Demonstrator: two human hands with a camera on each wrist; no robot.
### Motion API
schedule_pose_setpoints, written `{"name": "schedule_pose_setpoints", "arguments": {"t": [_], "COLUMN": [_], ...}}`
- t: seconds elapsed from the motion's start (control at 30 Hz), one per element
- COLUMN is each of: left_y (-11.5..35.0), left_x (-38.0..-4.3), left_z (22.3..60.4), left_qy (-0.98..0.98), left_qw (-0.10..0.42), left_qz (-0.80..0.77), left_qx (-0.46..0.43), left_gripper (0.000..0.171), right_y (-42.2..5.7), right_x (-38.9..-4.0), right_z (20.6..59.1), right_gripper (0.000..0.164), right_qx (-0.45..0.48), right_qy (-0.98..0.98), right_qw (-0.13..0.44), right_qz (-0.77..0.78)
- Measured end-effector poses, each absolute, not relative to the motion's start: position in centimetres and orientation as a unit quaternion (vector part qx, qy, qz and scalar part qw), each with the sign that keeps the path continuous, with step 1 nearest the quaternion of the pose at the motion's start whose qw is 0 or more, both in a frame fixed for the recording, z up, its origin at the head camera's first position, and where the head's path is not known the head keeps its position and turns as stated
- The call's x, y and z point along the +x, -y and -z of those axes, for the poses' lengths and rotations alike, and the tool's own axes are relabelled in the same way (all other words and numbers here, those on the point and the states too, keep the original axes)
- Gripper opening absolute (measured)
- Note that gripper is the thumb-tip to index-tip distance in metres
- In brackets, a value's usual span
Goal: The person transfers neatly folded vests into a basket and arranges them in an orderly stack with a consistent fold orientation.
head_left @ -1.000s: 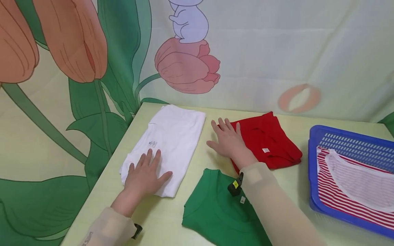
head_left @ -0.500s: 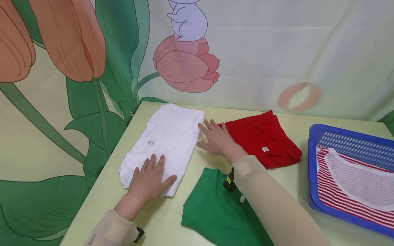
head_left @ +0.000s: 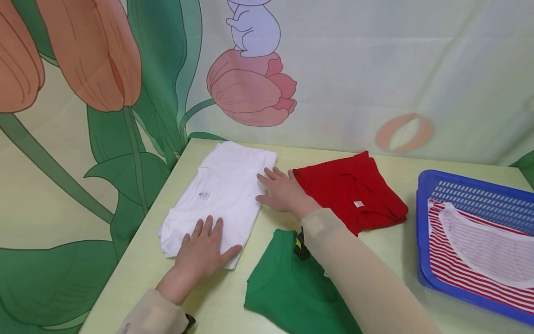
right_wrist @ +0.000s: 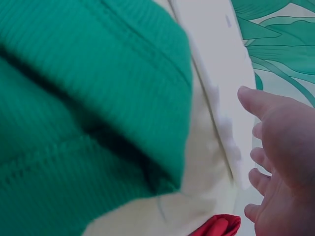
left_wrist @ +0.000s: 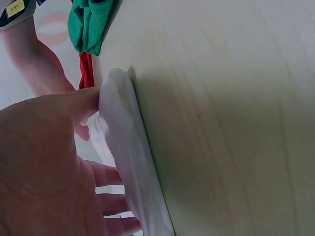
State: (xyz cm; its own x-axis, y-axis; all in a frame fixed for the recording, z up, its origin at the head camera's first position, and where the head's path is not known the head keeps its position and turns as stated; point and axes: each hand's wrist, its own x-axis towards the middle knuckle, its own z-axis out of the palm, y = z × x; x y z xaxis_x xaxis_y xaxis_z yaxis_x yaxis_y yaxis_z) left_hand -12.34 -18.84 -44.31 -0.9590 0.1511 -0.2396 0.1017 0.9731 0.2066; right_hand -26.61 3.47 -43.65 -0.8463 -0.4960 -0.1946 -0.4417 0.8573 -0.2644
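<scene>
A folded white T-shirt [head_left: 227,185] lies flat at the left of the table, its small printed label facing up. My left hand [head_left: 202,253] rests on its near end with fingers spread; in the left wrist view the thumb and fingers [left_wrist: 110,204] lie over the shirt's edge. At the shirt's right edge is my right hand [head_left: 283,190], fingers extended over the white cloth. Right of that hand lies a folded red shirt [head_left: 354,190]. A folded green shirt [head_left: 288,283] lies nearer, partly hidden under my right forearm, and its ribbed edge fills much of the right wrist view.
A blue plastic basket [head_left: 423,222] stands at the right, holding a red-and-white striped shirt [head_left: 459,260]. A fabric backdrop [head_left: 342,69] with printed tulips hangs behind the table [head_left: 208,306], whose left edge runs beside the white shirt.
My right hand has moved left, from over the red shirt to the white shirt's right edge. My left hand has slid slightly toward me and to the right on the white shirt.
</scene>
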Motion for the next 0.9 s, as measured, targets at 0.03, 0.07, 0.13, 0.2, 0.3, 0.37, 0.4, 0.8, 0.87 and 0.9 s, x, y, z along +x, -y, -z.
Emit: {"name": "schedule_pose_setpoints", "arguments": {"t": [0.03, 0.07, 0.13, 0.2, 0.3, 0.37, 0.4, 0.8, 0.87, 0.9], "left_y": [18.8, 18.9, 18.9, 18.9, 18.9, 19.0, 19.0, 19.0, 19.1, 19.2], "left_x": [-12.4, -12.4, -12.4, -12.4, -12.4, -12.3, -12.3, -12.2, -12.2, -12.2], "left_z": [44.4, 44.5, 44.6, 44.7, 44.7, 44.6, 44.6, 44.5, 44.5, 44.5], "left_qy": [-0.985, -0.985, -0.985, -0.985, -0.985, -0.985, -0.985, -0.985, -0.985, -0.985], "left_qw": [0.128, 0.129, 0.13, 0.131, 0.13, 0.128, 0.128, 0.127, 0.128, 0.129], "left_qz": [-0.096, -0.096, -0.096, -0.095, -0.094, -0.093, -0.092, -0.088, -0.087, -0.087], "left_qx": [0.064, 0.063, 0.061, 0.061, 0.063, 0.065, 0.066, 0.072, 0.073, 0.075], "left_gripper": [0.09, 0.09, 0.09, 0.09, 0.09, 0.089, 0.089, 0.089, 0.089, 0.089], "right_y": [-3.3, -3.2, -2.9, -2.8, -2.7, -2.7, -2.6, -2.7, -2.6, -2.6], "right_x": [-26.7, -26.7, -26.8, -26.8, -26.8, -26.8, -26.8, -26.5, -26.4, -26.4], "right_z": [43.8, 43.9, 44.2, 44.3, 44.5, 44.5, 44.6, 44.7, 44.8, 44.8], "right_gripper": [0.074, 0.074, 0.073, 0.072, 0.071, 0.071, 0.071, 0.071, 0.071, 0.071], "right_qx": [-0.244, -0.244, -0.245, -0.249, -0.255, -0.259, -0.261, -0.267, -0.264, -0.263], "right_qy": [-0.955, -0.956, -0.956, -0.955, -0.955, -0.954, -0.954, -0.954, -0.955, -0.955], "right_qw": [0.13, 0.132, 0.134, 0.137, 0.138, 0.137, 0.137, 0.137, 0.136, 0.136], "right_qz": [0.103, 0.1, 0.094, 0.084, 0.068, 0.055, 0.05, 0.024, 0.022, 0.02]}}
